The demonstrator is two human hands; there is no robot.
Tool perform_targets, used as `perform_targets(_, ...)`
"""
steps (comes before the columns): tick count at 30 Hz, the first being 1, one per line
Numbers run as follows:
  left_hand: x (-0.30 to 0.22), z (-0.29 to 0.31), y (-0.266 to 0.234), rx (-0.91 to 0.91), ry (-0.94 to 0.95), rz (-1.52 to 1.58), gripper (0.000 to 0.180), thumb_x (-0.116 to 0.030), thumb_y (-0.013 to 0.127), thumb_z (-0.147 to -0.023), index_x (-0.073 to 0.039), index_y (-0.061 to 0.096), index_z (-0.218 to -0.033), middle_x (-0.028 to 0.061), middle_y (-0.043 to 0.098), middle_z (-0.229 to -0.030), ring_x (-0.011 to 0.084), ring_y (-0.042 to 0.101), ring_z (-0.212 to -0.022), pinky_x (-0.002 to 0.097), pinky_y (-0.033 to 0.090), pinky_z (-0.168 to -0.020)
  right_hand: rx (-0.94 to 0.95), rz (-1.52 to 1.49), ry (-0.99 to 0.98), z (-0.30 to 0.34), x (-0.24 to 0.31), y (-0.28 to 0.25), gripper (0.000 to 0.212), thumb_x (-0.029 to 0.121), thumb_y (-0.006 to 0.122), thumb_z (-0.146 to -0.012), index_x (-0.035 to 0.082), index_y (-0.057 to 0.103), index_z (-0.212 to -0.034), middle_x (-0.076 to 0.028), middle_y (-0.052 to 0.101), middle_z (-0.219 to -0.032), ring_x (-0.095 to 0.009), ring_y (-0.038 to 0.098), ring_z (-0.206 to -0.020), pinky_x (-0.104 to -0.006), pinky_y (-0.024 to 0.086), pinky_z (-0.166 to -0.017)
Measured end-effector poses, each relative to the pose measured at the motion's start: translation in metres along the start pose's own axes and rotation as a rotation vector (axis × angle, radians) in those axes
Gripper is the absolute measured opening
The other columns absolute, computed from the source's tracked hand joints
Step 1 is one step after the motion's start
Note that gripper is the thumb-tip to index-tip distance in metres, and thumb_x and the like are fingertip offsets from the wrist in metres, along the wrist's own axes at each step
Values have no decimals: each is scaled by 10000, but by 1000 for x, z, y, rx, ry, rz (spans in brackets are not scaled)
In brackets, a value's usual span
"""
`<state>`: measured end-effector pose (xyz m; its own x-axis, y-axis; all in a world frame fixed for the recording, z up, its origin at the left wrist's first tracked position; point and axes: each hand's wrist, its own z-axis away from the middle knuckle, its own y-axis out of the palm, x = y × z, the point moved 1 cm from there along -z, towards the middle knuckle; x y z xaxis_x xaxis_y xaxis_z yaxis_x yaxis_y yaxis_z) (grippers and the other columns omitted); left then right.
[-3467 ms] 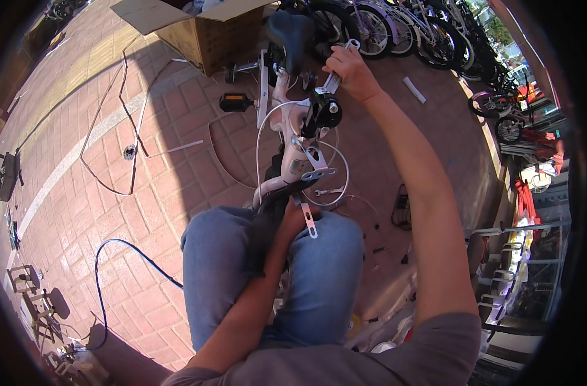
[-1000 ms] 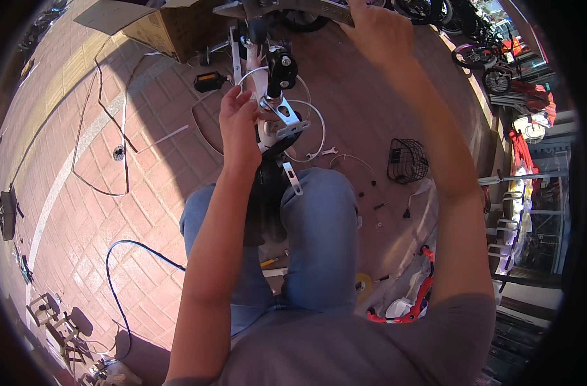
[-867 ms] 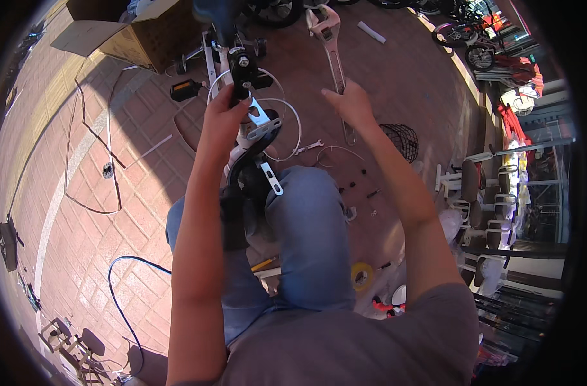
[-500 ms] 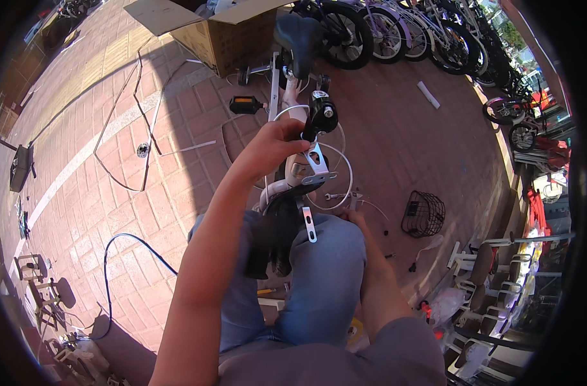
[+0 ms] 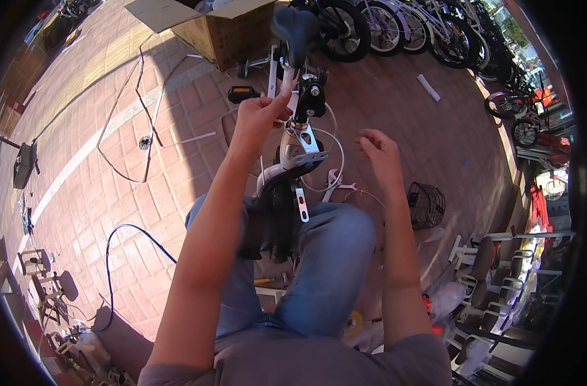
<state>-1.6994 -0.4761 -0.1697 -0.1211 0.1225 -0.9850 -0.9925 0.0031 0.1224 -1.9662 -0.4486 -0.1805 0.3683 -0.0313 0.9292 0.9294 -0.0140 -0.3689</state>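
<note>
Between my knees stands a small bicycle with a pale frame (image 5: pixel 275 172), a black front wheel (image 5: pixel 274 222) and a dark saddle (image 5: pixel 295 35). Beside the black handlebar stem (image 5: pixel 311 96) is my left hand (image 5: pixel 260 122), its fingers closed; what they grip, if anything, is hidden. A silver slotted bracket (image 5: pixel 309 143) sits below the stem, and a slotted metal strip (image 5: pixel 302 204) shows over the wheel. White cable (image 5: pixel 338 138) loops to the right. My right hand (image 5: pixel 380 154) is raised right of that loop, fingers loosely bent and apart, nothing visible in them.
A wrench (image 5: pixel 333 185) lies on the paving beyond my right knee, with a black wire basket (image 5: pixel 427 206) farther right. A pedal (image 5: pixel 244 94) is left of the frame. An open cardboard box (image 5: pixel 232 38) and several parked bicycles (image 5: pixel 396 29) stand behind.
My right hand has come up from the ground beside the wrench. My left hand has moved off the bracket's upper end, up and slightly left. The bicycle's front has shifted slightly.
</note>
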Motion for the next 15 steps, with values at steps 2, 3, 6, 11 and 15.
perform_targets(2,0,0,-15,-113,-14,240,300,-262,547,-888,-5,657,-996,27,624,-798,105,546,-755,269,413,-730,42,-23,-70,2,43,4,232,124,546,-869,-2,600,-1056,-50,645,-929,-97,578,-814,-231,454,-704)
perform_targets(3,-6,5,-12,-67,84,161,321,-226,485,-906,-2,614,-1096,12,614,-909,106,518,-824,261,381,-800,75,-22,-76,1,61,12,231,130,548,-871,1,603,-1055,-48,645,-927,-95,577,-819,-226,450,-707)
perform_targets(6,0,6,0,353,20,-36,302,-142,487,-888,5,581,-1135,7,602,-989,106,509,-919,275,361,-877,157,-98,10,-7,78,37,227,149,550,-878,12,611,-1048,-38,643,-917,-90,571,-825,-222,436,-715)
perform_targets(11,0,1,-5,296,128,-91,237,-69,644,-801,74,621,-989,68,632,-862,126,575,-795,250,450,-770,144,-137,69,-5,75,69,221,185,545,-890,23,627,-1014,-25,637,-891,-89,566,-804,-237,426,-717)
perform_targets(15,-8,5,7,150,56,-325,380,-115,671,-792,73,558,-1103,101,630,-971,140,578,-899,257,430,-838,90,-142,32,-2,61,74,222,210,535,-899,20,633,-962,-28,631,-850,-97,571,-778,-241,432,-697)
